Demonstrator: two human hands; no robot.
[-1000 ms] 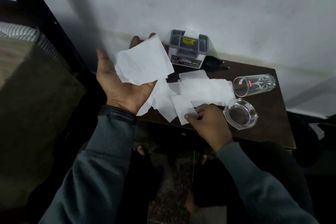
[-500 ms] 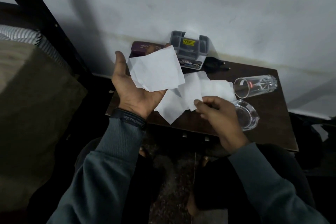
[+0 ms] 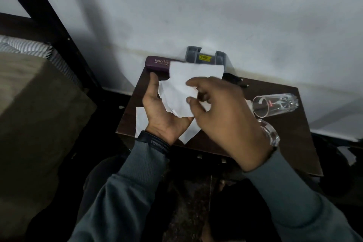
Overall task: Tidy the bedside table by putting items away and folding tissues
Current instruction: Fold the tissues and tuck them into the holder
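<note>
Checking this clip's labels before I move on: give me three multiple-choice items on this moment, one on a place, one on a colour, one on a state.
1. Where does the maroon spectacle case lie?
A) at the back left corner of the bedside table, by the wall
B) on the bed
C) on the floor

2. What colour is the label on the grey organiser?
A) red
B) yellow
C) green

3. How is the drinking glass?
A) upright and full
B) lying on its side, empty
C) broken to shards

Key:
1 A, the case sits against the wall, just beyond the left hand.
2 B, a yellow tag shows between the organiser's grey walls.
3 B, its open mouth points sideways toward the hands and nothing shows inside.
</note>
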